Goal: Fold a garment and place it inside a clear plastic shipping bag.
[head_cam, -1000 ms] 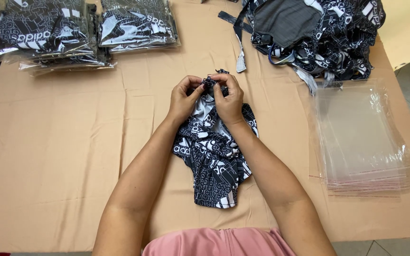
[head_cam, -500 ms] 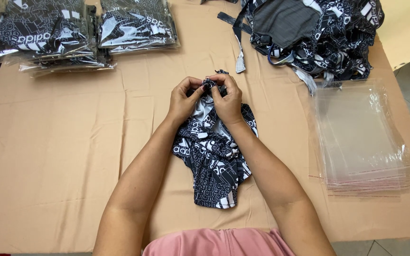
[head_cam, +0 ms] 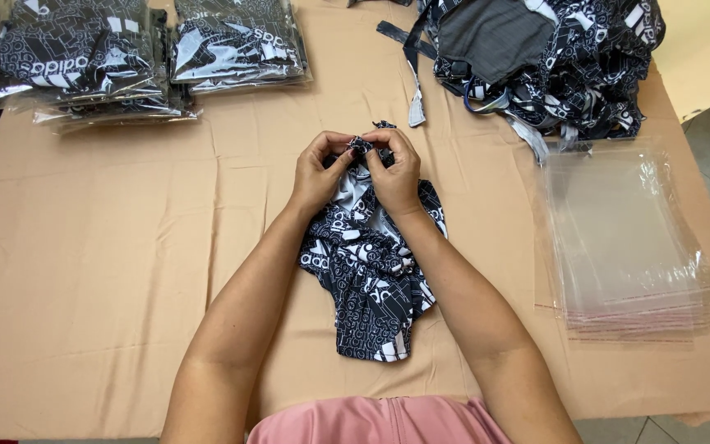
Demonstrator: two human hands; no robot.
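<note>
Clearly the soft, light garment (head_cam: pixel 367 263) bunches easily, both hands (head_cam: pixel 315 174) (head_cam: pixel 396 174) with fingers pinched closed on its top edge.

Left hand (head_cam: pixel 315 174): I see it bare, no glove, no ring or watch that I can make out.
Right hand (head_cam: pixel 396 177): bare as well, nothing worn on the wrist.
Fingers (head_cam: pixel 334 148): short nails, no polish that I can tell from this view.
Forearms: both uncovered from wrist to elbow; no sleeve reaches into the frame.
Top (head_cam: pixel 384 421): pink fabric, a curved strip at the bottom centre of the frame, with a faint seam running down its middle.
</note>
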